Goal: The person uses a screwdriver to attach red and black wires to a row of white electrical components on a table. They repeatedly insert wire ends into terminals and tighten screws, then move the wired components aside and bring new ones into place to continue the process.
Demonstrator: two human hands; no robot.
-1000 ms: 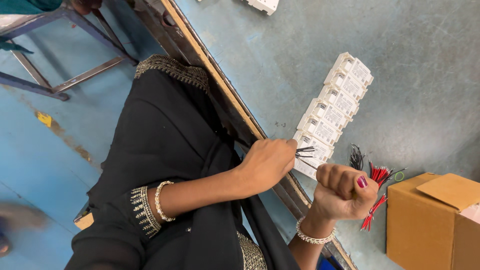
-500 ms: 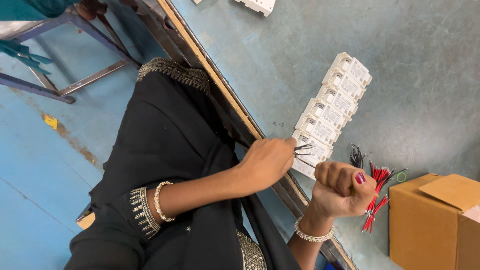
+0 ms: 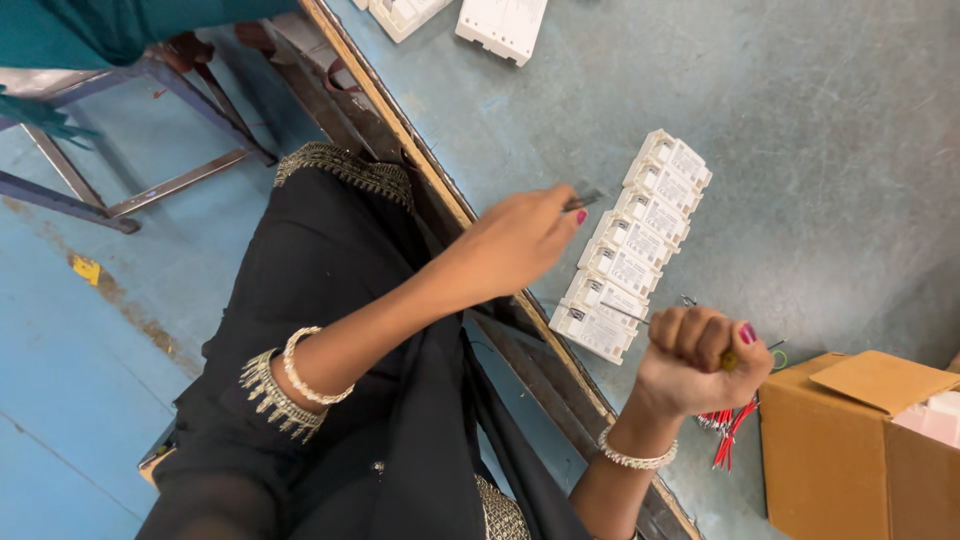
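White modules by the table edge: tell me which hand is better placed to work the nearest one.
Probably the right. The right hand grips a tool whose thin shaft ends at the nearest white module; the left hand hovers farther up the row, pinching a thin dark piece.

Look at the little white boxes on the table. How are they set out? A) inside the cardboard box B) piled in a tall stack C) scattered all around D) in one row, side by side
D: the white boxes lie side by side in one slanted row on the table.
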